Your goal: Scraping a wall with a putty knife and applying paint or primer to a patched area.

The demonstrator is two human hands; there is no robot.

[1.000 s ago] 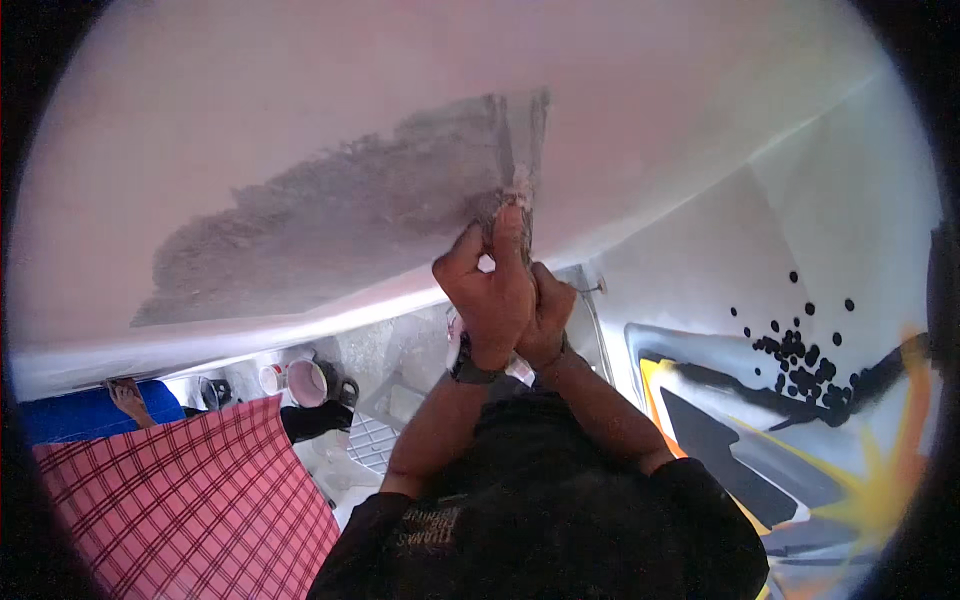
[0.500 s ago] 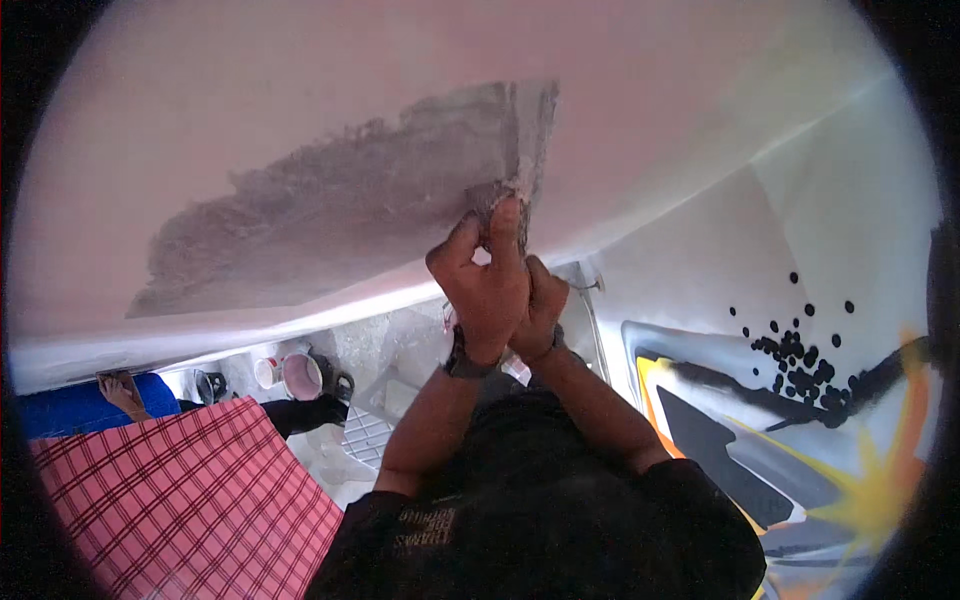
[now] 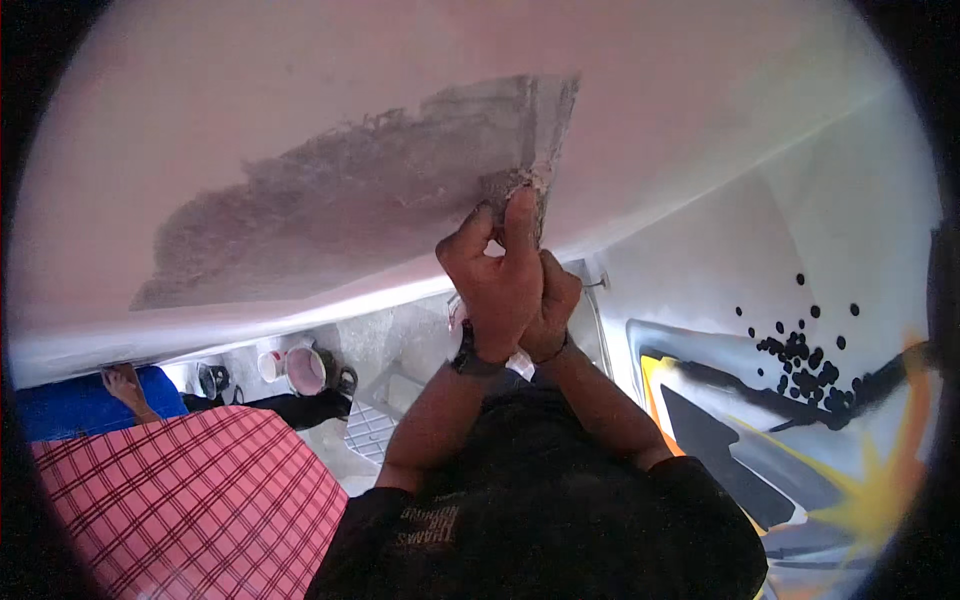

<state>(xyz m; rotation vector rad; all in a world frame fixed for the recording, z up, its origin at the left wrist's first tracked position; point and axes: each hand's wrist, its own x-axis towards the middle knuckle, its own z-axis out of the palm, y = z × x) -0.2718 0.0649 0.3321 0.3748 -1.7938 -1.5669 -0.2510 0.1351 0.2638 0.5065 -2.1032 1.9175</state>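
A rough grey patch of plaster (image 3: 340,200) covers part of the pale pinkish wall (image 3: 300,70) in front of me. At its lower right my left hand (image 3: 497,290) is closed, its forefinger stretched up against a crusty grey lump (image 3: 520,182) at the patch's edge. What it grips is hidden behind the fingers. Close beside it on the right, my right hand (image 3: 558,305) is curled into a fist, partly covered by the left one. Any tool in the two hands does not show clearly.
At the left, a person in a pink checked garment (image 3: 190,490) is beside a blue sleeve with a hand (image 3: 125,385) near the wall. Buckets (image 3: 306,370) and a grey plastic crate (image 3: 375,425) stand on the floor below. A painted wall (image 3: 790,440) rises at the right.
Both hands, still together at the patch's edge, sit slightly farther right in the picture, as does the patch. The hand at the far left has shifted a little.
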